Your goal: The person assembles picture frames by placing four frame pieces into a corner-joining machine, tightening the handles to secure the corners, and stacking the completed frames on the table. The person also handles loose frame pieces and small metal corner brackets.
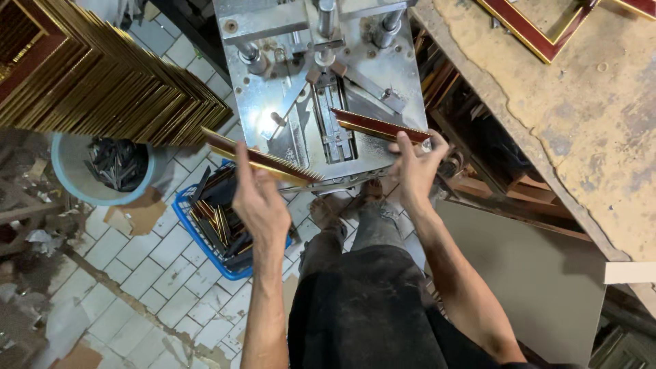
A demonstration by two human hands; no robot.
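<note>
My left hand (260, 198) holds a strip of gold and dark red frame moulding (263, 158) at a slant, just off the front left of a metal joining machine (328, 102). A second strip of moulding (379, 125) lies on the machine's plate, angled toward the centre clamp, and my right hand (413, 167) grips its near end. Both strips point toward the middle of the machine and do not touch each other.
A big stack of gold frame strips (102, 82) fills the upper left. Below it stand a pale bucket of scraps (102, 171) and a blue basket of offcuts (219, 225) on the tiled floor. A worn workbench (581, 116) with a finished red and gold frame (540, 34) is at right.
</note>
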